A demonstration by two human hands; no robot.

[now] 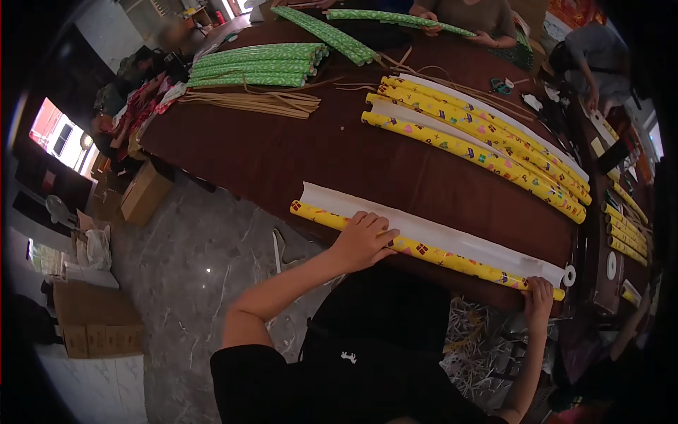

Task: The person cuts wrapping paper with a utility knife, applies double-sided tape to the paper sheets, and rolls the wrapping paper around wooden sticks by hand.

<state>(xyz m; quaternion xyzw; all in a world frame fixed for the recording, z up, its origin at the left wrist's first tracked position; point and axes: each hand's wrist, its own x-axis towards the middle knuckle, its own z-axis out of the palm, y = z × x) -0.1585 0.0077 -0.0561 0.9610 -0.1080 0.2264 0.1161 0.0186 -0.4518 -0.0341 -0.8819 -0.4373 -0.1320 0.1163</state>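
Observation:
A yellow patterned paper roll [452,263] lies along the near edge of the brown table, part of its sheet unrolled with the white side up. My left hand [366,240] is closed over the roll left of its middle, fingers on top. At the roll's right end, my right hand [539,293] grips it with bent fingers. Just beyond that end sits a small white tape ring [569,275]. Farther back on the table, several yellow patterned rolls [480,145] lie side by side, with white paper showing between them.
Green patterned rolls [258,63] and flat brown strips [247,104] lie at the back left of the brown table [268,155]. A person [459,21] across the table holds a green roll. Scissors [501,86] lie at the back right. Another person [597,63] is beyond them.

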